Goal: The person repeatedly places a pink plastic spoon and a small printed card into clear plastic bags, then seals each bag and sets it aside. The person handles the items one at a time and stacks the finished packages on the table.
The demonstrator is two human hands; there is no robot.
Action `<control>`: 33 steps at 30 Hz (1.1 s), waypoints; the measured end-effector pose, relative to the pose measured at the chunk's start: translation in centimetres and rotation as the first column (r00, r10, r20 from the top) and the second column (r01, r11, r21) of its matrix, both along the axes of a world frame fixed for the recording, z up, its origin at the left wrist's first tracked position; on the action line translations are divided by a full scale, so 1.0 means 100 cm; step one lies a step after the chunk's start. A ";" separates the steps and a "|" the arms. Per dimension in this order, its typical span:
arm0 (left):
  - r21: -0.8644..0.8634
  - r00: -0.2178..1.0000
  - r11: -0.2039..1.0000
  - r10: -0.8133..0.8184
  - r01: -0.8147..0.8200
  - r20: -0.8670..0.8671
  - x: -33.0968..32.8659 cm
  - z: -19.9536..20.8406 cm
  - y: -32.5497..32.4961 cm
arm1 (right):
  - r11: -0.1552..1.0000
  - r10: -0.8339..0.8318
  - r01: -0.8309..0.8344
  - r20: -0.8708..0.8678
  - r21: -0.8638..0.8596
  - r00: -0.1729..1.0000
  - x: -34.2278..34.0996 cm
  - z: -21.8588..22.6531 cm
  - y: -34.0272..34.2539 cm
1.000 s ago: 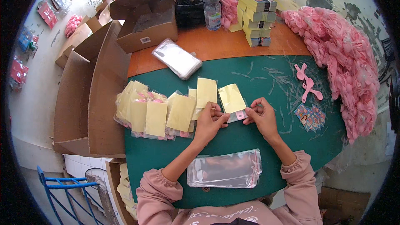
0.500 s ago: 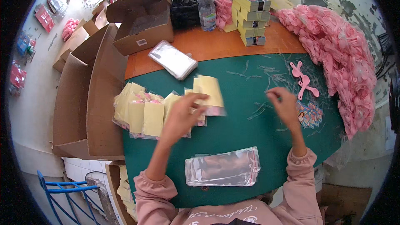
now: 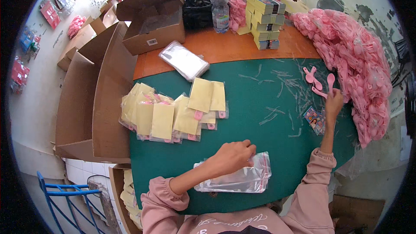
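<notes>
My left hand [image 3: 236,156] is closed over a stack of clear plastic bags [image 3: 232,182] near the table's front edge. Its curled fingertips meet the top bag, and what they pinch is hidden. At the right, my right hand [image 3: 333,105] grips a pink plastic spoon [image 3: 331,80] by the handle, bowl pointing away. Other loose pink spoons [image 3: 310,74] lie just left of it, and small printed cards [image 3: 315,120] are below. On the left, filled clear packets with pale yellow card [image 3: 162,121] overlap in a pile, pink pieces showing at their edges.
A big heap of wrapped pink spoons [image 3: 346,47] covers the right edge. Clear plastic strips [image 3: 284,78] litter the green mat. Behind stand banded card stacks [image 3: 265,19], a water bottle [image 3: 220,8] and another bag bundle [image 3: 184,60]. Open cardboard boxes [image 3: 113,99] flank the left side.
My left hand has left the yellow-card packets and come down right onto the clear bags. The packet it was at now lies on the pile. My right hand has reached right and taken a spoon.
</notes>
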State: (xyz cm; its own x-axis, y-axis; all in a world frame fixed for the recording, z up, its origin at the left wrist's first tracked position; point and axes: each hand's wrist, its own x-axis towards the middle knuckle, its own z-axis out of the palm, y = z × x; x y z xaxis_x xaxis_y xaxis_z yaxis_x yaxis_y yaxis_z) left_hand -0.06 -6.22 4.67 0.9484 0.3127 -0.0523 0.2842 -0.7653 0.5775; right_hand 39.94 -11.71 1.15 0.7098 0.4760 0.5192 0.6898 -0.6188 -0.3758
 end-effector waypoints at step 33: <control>-0.706 0.962 0.654 -0.199 0.272 0.185 -0.012 0.014 0.053 | 0.664 0.704 -0.689 -0.554 0.290 0.445 -0.222 0.069 -0.050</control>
State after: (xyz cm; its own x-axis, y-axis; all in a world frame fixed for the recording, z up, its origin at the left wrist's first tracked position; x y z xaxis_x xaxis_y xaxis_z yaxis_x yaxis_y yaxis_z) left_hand -1.23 -0.96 6.10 0.9965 -0.0227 -0.0807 0.0769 -0.1353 0.9878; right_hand 17.78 -16.73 8.08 0.2849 0.9467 0.1500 0.5184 -0.0206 -0.8549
